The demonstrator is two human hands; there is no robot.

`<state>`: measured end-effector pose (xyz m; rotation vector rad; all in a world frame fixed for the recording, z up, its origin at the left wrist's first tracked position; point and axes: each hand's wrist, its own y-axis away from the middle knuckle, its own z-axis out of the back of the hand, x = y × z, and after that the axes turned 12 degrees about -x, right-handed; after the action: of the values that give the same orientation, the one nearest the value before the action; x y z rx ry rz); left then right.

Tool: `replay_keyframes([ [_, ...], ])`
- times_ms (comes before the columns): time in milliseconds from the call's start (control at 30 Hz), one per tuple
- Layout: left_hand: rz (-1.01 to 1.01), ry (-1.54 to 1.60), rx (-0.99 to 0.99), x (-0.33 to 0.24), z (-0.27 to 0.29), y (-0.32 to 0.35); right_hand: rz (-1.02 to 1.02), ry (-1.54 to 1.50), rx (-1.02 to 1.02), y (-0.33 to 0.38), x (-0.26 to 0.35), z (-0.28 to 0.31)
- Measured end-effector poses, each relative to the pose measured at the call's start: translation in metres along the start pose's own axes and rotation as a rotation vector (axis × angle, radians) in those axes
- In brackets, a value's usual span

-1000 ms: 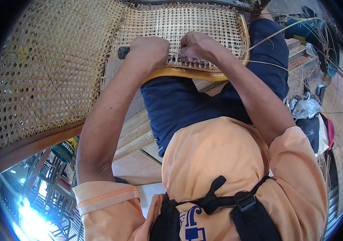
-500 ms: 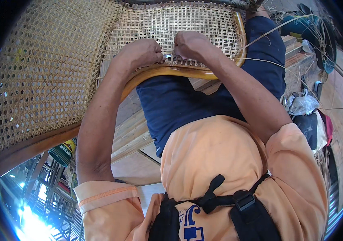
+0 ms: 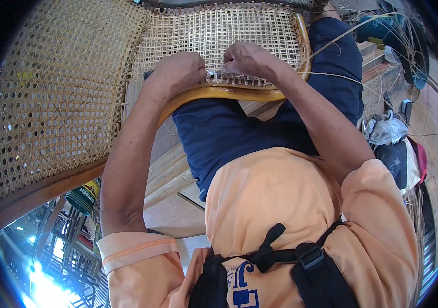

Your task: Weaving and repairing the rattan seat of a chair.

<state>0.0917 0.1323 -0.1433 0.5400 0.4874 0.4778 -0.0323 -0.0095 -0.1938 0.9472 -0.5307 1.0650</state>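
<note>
A woven cane seat panel (image 3: pixel 219 32) in a curved, varnished wooden frame (image 3: pixel 229 92) rests across my lap. My left hand (image 3: pixel 180 72) is closed at the near edge of the weave. From its fingers pokes the shiny metal tip (image 3: pixel 211 75) of a slim tool, and a dark end shows behind the hand. To the right, my right hand (image 3: pixel 248 61) is closed in a pinch over the same edge; what its fingers hold is hidden. Short cane ends (image 3: pixel 244 79) stick up along the frame between and beside the hands.
A larger woven cane panel (image 3: pixel 60 92) rises at the left, joined to the seat. Loose cane strands (image 3: pixel 339 41) trail at the right. Beyond lie wooden boards (image 3: pixel 378 69), a clear plastic bag (image 3: pixel 387 129) and a dark bag (image 3: pixel 391 159). A green can (image 3: pixel 81 197) stands lower left.
Both hands stay at the seat's near edge, my left fingers still closed on the tool. My right hand has shifted slightly, and a dark end now shows left of my left hand.
</note>
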Motion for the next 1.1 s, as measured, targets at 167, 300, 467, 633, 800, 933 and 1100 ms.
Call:
replay_keyframes([
  [167,-0.012,-0.069,-0.119,-0.007,-0.005,0.013,0.013,0.07,0.034,-0.003,0.003,0.002],
  [300,-0.015,-0.098,-0.132,-0.01,-0.005,0.015,-0.033,-0.007,0.073,-0.001,0.001,0.004],
  [467,-0.016,-0.113,-0.122,-0.009,-0.007,0.016,-0.077,-0.004,0.151,0.001,0.009,0.015],
  [633,0.016,-0.118,-0.115,-0.01,-0.01,0.019,-0.048,0.018,0.093,0.002,0.008,0.01],
  [800,-0.004,-0.089,-0.178,-0.002,-0.009,0.019,-0.051,0.1,-0.052,0.0,0.008,-0.02],
  [933,0.066,-0.281,0.0,-0.007,0.025,0.004,0.093,0.151,-0.116,0.001,-0.015,-0.032],
  [1100,0.076,-0.366,0.047,-0.025,0.023,0.002,0.211,0.249,-0.054,-0.006,-0.016,-0.031],
])
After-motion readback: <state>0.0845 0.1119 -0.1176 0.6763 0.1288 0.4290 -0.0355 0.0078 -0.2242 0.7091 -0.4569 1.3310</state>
